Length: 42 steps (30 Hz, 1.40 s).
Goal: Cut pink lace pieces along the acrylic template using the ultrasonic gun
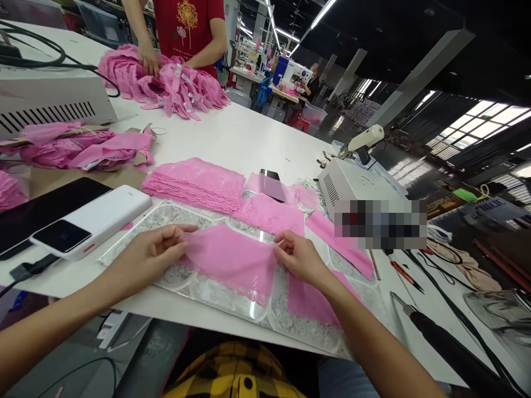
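- Our left hand (155,249) pinches the left edge of a pink, sheer lace fabric panel (234,262), thumb and fingers closed on it.
- Our right hand (298,255) pinches the panel's right edge in the same way, and the piece lies stretched between both hands.
- We see the panel resting on a clear plastic sheet over silver-patterned lace (215,290), near the front edge of the white bench (240,135).
- Just behind it sits a flat stack of pink lace pieces (194,182).
- To our left lies a white power bank (93,221).
- Across the bench, another person's hand (150,59) rests on a heap of pink garments (166,83).
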{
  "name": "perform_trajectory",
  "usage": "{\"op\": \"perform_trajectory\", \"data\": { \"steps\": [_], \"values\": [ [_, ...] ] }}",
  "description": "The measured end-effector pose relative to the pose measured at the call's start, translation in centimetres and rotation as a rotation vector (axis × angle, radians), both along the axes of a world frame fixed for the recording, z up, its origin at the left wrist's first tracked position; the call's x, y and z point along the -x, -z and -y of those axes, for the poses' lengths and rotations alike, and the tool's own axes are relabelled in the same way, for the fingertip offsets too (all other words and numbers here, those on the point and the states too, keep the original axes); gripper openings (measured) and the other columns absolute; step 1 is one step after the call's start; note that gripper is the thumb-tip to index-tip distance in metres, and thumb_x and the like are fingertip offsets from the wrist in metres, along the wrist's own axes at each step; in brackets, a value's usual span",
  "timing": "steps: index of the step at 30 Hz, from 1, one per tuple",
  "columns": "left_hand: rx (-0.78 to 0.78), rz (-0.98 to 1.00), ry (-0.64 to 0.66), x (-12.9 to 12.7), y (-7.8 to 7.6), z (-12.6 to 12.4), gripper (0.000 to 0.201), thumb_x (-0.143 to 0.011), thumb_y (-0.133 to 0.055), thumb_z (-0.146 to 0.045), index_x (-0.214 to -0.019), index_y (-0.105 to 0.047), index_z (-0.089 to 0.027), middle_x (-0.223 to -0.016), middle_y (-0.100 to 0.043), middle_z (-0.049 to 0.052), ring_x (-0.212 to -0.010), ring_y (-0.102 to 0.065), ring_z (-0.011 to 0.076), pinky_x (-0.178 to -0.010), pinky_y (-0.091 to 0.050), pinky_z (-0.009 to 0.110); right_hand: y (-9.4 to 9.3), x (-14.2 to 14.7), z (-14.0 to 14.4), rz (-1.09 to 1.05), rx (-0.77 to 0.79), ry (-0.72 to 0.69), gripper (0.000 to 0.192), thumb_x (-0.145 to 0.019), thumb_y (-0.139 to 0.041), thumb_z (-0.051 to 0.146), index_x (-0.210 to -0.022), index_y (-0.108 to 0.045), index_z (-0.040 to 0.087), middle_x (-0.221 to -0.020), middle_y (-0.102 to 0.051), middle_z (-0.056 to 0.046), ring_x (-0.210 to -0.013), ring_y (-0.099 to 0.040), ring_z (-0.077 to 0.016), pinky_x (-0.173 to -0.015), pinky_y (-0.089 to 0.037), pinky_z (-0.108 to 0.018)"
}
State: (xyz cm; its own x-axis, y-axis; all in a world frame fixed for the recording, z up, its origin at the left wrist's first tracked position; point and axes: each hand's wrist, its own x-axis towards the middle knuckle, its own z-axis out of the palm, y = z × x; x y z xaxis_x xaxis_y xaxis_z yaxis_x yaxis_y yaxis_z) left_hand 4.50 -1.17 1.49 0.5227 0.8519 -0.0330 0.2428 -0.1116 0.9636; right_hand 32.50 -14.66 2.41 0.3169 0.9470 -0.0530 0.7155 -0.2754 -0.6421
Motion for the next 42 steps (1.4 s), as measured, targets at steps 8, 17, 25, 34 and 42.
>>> {"op": "perform_trajectory", "data": {
  "steps": [8, 17, 25, 34, 42],
  "values": [
    [-0.257, -0.125, 0.025, 1.0, 0.4, -0.1, 0.026, -0.072, -0.068, -0.048, -0.065, -0.064, -0.024, -0.098, -0.070, 0.007, -0.089, -0.064, 0.0249, -0.057, -0.042, 0.023, -0.5, 2.0, 4.5, 0.113, -0.086, -0.300, 0.014, -0.084, -0.053, 0.013, -0.082, -0.064, 0.022, -0.076, -0.062, -0.001, -0.061, -0.054, -0.0112, -0.055, -0.043, -0.023],
    [-0.353, -0.189, 0.058, 0.6, -0.4, -0.4, 0.023, -0.076, -0.057, -0.042, -0.066, -0.060, -0.022, -0.095, -0.069, 0.008, -0.096, -0.064, 0.0271, -0.064, -0.048, 0.025, 1.6, 3.0, 5.8, 0.281, -0.201, -0.404, 0.016, -0.086, -0.048, 0.008, -0.079, -0.057, 0.020, -0.069, -0.057, 0.000, -0.057, -0.049, -0.0104, -0.051, -0.038, -0.022],
    [-0.667, -0.379, 0.061, 1.0, 0.7, -1.1, 0.022, -0.084, -0.047, -0.036, -0.072, -0.056, -0.019, -0.098, -0.064, 0.008, -0.062, -0.055, 0.0157, -0.060, -0.046, 0.029, 0.7, 4.2, 5.6, 0.290, -0.213, -0.468, 0.015, -0.087, -0.049, 0.011, -0.079, -0.057, 0.020, -0.070, -0.059, -0.001, -0.058, -0.051, -0.0108, -0.051, -0.040, -0.022],
    [-1.022, -0.365, 0.466, -0.2, 1.5, -0.7, 0.039, -0.098, -0.044, -0.037, -0.132, -0.059, -0.026, -0.147, -0.048, 0.005, -0.138, -0.041, 0.0283, -0.117, -0.028, 0.047, 1.6, 4.2, 4.9, 0.445, -0.437, -0.384, 0.023, -0.088, -0.052, 0.012, -0.107, -0.064, 0.020, -0.097, -0.070, -0.009, -0.085, -0.065, -0.0183, -0.072, -0.057, -0.031],
    [-1.151, -0.515, 0.657, -1.4, 3.7, -1.6, 0.054, -0.100, -0.038, -0.052, -0.151, -0.028, -0.038, -0.159, -0.027, 0.001, -0.147, -0.023, 0.0312, -0.119, -0.020, 0.053, 3.2, 2.3, 4.1, 0.676, -0.442, -0.280, 0.027, -0.091, -0.056, 0.018, -0.116, -0.065, 0.016, -0.115, -0.070, -0.011, -0.109, -0.062, -0.0263, -0.092, -0.056, -0.046]
  ]
}}
